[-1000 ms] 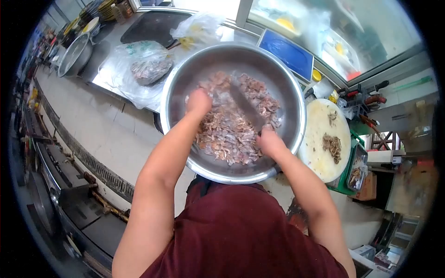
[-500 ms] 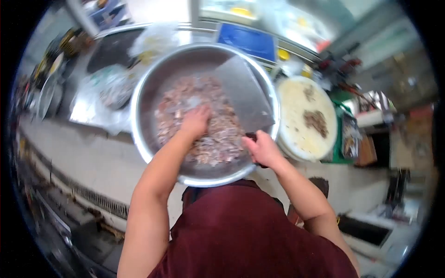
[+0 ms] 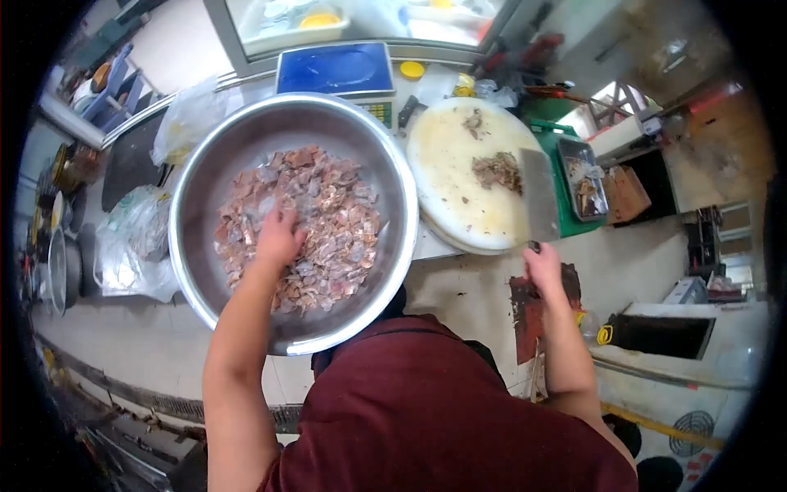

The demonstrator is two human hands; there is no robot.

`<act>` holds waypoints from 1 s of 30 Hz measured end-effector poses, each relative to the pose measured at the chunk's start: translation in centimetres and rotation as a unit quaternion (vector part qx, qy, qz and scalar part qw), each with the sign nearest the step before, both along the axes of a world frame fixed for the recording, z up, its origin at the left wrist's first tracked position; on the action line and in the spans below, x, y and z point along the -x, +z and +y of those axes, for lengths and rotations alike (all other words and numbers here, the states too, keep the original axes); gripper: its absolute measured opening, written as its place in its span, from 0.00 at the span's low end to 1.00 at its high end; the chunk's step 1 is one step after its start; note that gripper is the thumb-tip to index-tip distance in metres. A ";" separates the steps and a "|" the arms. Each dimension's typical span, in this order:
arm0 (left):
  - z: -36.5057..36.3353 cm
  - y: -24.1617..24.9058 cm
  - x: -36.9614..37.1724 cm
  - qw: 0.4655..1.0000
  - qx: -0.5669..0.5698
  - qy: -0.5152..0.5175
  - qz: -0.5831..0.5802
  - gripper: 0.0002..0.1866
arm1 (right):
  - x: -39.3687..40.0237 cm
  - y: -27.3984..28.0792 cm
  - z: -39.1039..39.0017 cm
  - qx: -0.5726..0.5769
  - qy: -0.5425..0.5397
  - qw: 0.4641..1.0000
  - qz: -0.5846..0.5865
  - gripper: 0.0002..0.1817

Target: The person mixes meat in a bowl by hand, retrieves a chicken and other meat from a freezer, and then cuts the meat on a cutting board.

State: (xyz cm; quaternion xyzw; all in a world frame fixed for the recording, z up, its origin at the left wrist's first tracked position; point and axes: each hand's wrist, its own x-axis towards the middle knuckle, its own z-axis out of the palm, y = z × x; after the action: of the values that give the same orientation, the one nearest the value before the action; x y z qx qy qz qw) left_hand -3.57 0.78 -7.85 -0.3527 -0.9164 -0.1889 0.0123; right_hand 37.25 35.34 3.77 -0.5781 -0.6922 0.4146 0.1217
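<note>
A wide metal basin (image 3: 193,246) holds a heap of chopped raw meat pieces (image 3: 336,246), brownish pink and grey. My left hand (image 3: 281,238) rests on the heap with its fingers a little apart, touching the pieces. Closed round the dark handle of a cleaver, my right hand (image 3: 543,266) is to the right of the basin. The broad cleaver blade (image 3: 539,197) points away from me, over the right edge of a round white chopping board (image 3: 451,180). Small minced scraps (image 3: 498,172) lie on that board beside the blade.
Behind the basin stands a scale with a blue top (image 3: 334,68), near a yellow lid (image 3: 411,70). Plastic bags (image 3: 135,238) lie on the counter at left. Right of the board are a green crate (image 3: 566,213) and a metal tray (image 3: 584,180) with scraps.
The cleaver has moved from inside the basin out to the right, beside the chopping board, with my right hand. My left hand stays on the meat. The view has shifted right.
</note>
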 end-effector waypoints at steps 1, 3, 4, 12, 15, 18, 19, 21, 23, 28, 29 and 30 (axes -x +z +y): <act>-0.4 -0.7 -0.4 0.997 0.046 -0.055 -0.001 0.18 | -1.5 -1.0 1.4 0.035 -0.041 0.998 0.025 0.12; -1.6 -0.2 -0.7 0.990 0.103 -0.099 -0.002 0.19 | -4.6 -3.8 5.5 -0.007 -0.017 0.999 -0.035 0.11; -1.9 0.8 -0.8 0.986 0.118 -0.118 -0.030 0.18 | -5.3 -4.4 6.5 0.003 -0.025 1.000 -0.012 0.09; -4.4 3.1 -4.2 0.975 0.212 -0.004 -0.067 0.19 | -4.5 -6.6 16.8 -0.025 0.022 0.998 -0.048 0.12; -2.8 2.7 -5.9 0.985 0.143 0.027 -0.089 0.24 | -2.9 -6.9 20.8 -0.114 0.127 0.980 -0.104 0.16; -1.1 4.2 -7.9 0.991 0.112 0.000 -0.075 0.31 | 0.3 -4.8 22.5 -0.086 0.188 0.957 -0.204 0.19; -0.9 5.0 -8.3 0.991 0.111 -0.033 -0.069 0.34 | 0.9 -5.1 23.6 -0.086 0.188 0.957 -0.204 0.19; -0.2 5.8 -9.0 0.987 0.126 -0.075 -0.068 0.37 | 2.6 -6.0 24.9 -0.165 0.212 0.928 -0.259 0.20; 0.4 5.2 -9.4 0.972 0.175 -0.140 -0.067 0.37 | 3.6 -5.9 25.5 -0.198 0.253 0.905 -0.278 0.21; 1.3 3.2 -9.3 0.974 0.190 -0.111 -0.048 0.34 | 4.4 -6.3 25.5 -0.245 0.313 0.870 -0.292 0.20; 1.1 2.5 -9.0 0.978 0.183 -0.098 -0.038 0.32 | 4.1 -6.7 25.4 -0.279 0.324 0.859 -0.283 0.20; 1.2 2.7 -9.0 0.978 0.182 -0.097 -0.039 0.32 | 4.0 -6.5 25.2 -0.279 0.325 0.858 -0.284 0.20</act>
State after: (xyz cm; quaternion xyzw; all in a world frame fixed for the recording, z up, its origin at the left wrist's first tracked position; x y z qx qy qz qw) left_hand 5.38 2.03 -5.18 -0.4288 -0.8965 -0.0331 -0.1065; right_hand 33.22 60.50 -2.77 -0.3543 -0.9320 0.0382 -0.0656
